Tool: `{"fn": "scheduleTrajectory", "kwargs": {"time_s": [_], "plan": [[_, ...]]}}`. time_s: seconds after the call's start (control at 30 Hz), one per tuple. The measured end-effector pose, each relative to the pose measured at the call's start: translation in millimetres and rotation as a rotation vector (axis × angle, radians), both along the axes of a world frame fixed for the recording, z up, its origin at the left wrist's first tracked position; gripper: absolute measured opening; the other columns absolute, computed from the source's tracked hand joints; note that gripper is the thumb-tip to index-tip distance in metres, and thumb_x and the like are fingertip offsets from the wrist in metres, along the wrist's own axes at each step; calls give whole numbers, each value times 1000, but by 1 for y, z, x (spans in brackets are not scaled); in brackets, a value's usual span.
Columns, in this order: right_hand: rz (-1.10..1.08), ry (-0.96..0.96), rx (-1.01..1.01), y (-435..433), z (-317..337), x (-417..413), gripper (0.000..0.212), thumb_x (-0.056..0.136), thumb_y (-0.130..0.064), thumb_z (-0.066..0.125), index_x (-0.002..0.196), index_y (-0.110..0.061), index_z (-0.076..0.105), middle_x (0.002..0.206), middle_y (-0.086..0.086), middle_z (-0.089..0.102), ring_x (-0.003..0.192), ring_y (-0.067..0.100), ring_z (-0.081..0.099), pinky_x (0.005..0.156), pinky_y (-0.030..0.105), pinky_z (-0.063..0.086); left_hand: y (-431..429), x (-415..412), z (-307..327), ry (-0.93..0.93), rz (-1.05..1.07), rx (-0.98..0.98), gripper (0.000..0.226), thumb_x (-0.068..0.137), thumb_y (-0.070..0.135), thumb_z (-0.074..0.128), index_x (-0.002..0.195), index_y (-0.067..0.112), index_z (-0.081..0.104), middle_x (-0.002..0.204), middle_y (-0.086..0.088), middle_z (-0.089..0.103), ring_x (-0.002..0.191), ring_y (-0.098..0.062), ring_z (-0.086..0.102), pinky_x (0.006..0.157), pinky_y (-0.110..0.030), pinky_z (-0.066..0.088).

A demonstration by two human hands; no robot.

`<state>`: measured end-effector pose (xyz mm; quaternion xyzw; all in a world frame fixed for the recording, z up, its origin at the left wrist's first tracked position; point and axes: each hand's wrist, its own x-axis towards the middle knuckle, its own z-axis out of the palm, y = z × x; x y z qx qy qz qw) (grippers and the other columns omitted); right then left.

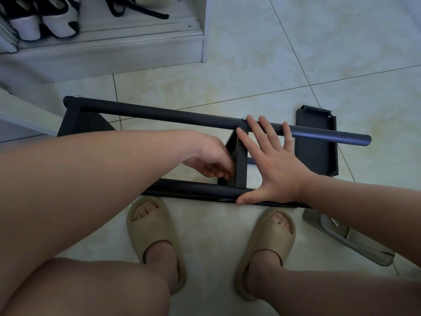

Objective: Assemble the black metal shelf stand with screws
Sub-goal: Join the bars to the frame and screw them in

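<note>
shoe cabinet [114, 49]: 11 o'clock in frame, pale, with shoes [43, 21] on its low shelf.
stand [141, 112]: black, lying on its side on the tile floor [250, 53], mid-frame, running from 9 to 3 o'clock.
end panel [84, 124]: 9 o'clock end of the stand, fixed under the far tube [330, 135].
near tube [186, 188]: parallel to the far tube, on its 6 o'clock side, just ahead of the toes.
left hand [209, 160]: between the two tubes, fingers curled on the 9 o'clock edge of the middle panel [241, 163], gripping it.
middle panel: upright on edge, spanning from the far tube to the near tube.
screw [243, 119]: head on the far tube above the middle panel, just beside the right index fingertip.
right hand [275, 169]: flat and spread wide, holding nothing. Fingertips lie across the far tube, thumb tip touches the near tube.
loose panel [316, 142]: flat on the floor at 3 o'clock, partly under the far tube's free end.
clear packet [346, 240]: on the floor at 4 o'clock, contents unclear.
slippers [155, 236]: beige, at 6 o'clock, feet in them.
</note>
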<state>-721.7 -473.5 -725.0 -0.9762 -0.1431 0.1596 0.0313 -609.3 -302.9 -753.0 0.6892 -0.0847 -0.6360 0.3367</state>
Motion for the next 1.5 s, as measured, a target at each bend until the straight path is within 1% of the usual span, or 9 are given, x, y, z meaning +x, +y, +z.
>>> {"fn": "scheduleTrajectory", "kwargs": {"time_s": [0.1, 0.27, 0.47, 0.7, 0.97, 1.1, 1.2, 1.33, 1.5], "plan": [[3, -1, 1, 0, 0, 0, 138, 56, -108, 26, 160, -28, -18, 167, 5, -25, 152, 27, -28, 117, 64, -20, -6, -3, 1, 10, -88, 42, 6, 90, 9, 69, 87, 14, 71, 75, 0, 70, 61, -9, 55, 60, -20, 42], [2, -2, 7, -1, -2, 0, 138, 56, -108, 28, 160, -28, -17, 168, 5, -24, 153, 27, -28, 116, 65, -19, -9, -4, 1, 105, -157, 78, 8, 90, 7, 68, 89, 15, 67, 74, 1, 67, 61, -8, 55, 58, -19, 41], [3, -3, 5, -1, -2, 1, 138, 57, -108, 27, 161, -27, -15, 168, 4, -24, 153, 28, -27, 117, 66, -18, -8, -1, 0, 173, -153, 87, 10, 90, 6, 66, 86, 15, 68, 72, 2, 66, 60, -7, 55, 60, -18, 39], [2, -2, 4, 0, -2, 1, 138, 57, -108, 27, 161, -27, -15, 168, 4, -24, 153, 28, -26, 117, 66, -18, -7, -3, -3, 242, -113, 87, 13, 91, 8, 64, 84, 14, 72, 71, 3, 67, 59, -6, 57, 64, -17, 44], [-1, 3, 6, 0, -2, 1, 138, 57, -108, 27, 161, -27, -14, 168, 4, -23, 153, 27, -27, 116, 65, -19, -7, -1, -4, 216, -149, 104, 10, 90, 13, 66, 82, 17, 72, 71, 4, 68, 59, -7, 58, 62, -19, 44], [-2, 3, 12, 0, -2, 1, 138, 57, -108, 28, 161, -27, -14, 168, 4, -23, 153, 27, -27, 116, 64, -20, -5, -4, -9, 233, -144, 87, 4, 92, 16, 67, 90, 18, 70, 74, 5, 68, 62, -7, 58, 60, -18, 47], [-1, 3, 9, 0, -2, 0, 138, 57, -107, 29, 161, -27, -15, 168, 4, -23, 153, 27, -27, 116, 64, -20, -5, -3, -11, 249, -128, 70, 8, 92, 11, 65, 88, 17, 69, 71, 4, 67, 63, -7, 58, 63, -18, 46], [-3, 2, 8, 0, -1, 1, 138, 57, -107, 29, 160, -27, -15, 168, 4, -23, 153, 27, -27, 116, 64, -20, -4, -1, -8, 280, -132, 68, 13, 92, 7, 62, 86, 16, 70, 72, 3, 67, 67, -8, 57, 71, -20, 44], [1, -1, 2, 0, -2, 0, 138, 57, -107, 28, 161, -27, -14, 168, 5, -23, 153, 27, -26, 117, 66, -18, -4, -3, -6, 259, -137, 61, 8, 92, 14, 65, 91, 17, 72, 79, 3, 70, 70, -10, 62, 67, -21, 48]]}}
